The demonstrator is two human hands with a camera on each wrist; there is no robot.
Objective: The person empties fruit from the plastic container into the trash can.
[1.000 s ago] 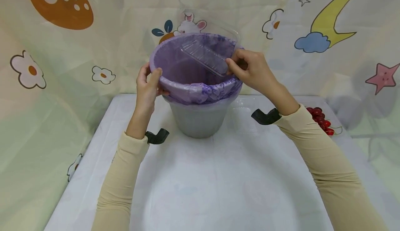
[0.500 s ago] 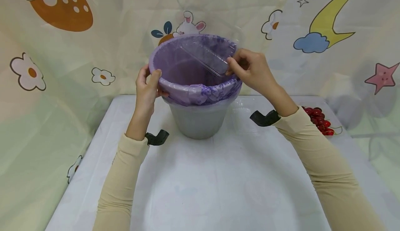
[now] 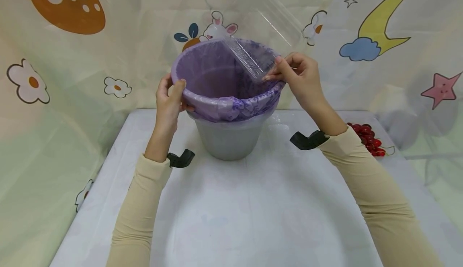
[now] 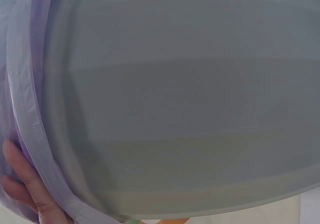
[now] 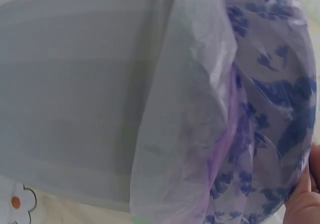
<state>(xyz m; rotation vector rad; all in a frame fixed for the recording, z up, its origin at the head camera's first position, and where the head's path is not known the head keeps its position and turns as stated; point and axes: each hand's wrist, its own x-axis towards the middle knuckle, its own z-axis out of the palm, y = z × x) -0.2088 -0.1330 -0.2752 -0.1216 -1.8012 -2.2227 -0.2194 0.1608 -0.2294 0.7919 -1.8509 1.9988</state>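
Observation:
A grey-white bucket (image 3: 228, 142) stands upright on the table, lined with a purple, blue-patterned plastic bag (image 3: 213, 108) folded over its rim. My left hand (image 3: 168, 98) grips the rim at the left, thumb on top and fingers beneath; the left wrist view shows its fingers (image 4: 37, 189) beside the folded bag. At the right rim my right hand (image 3: 305, 76) pinches the corner of a clear plastic clamshell box (image 3: 249, 60). The box tilts over the bucket's mouth, its clear lid (image 3: 276, 22) raised behind. In the right wrist view the box is hidden and the hand (image 5: 302, 199) shows partly.
A heap of red cherries (image 3: 369, 138) lies at the table's right edge, partly behind the right sleeve (image 3: 369, 186). A faint clear plastic piece (image 3: 283, 130) lies right of the bucket. Behind the white table (image 3: 253, 210) hangs a cartoon-printed cloth (image 3: 144, 50).
My right hand has shifted slightly right and turned, tilting the clear clamshell box so its lid now rises above the rim. My left hand keeps its grip on the bucket.

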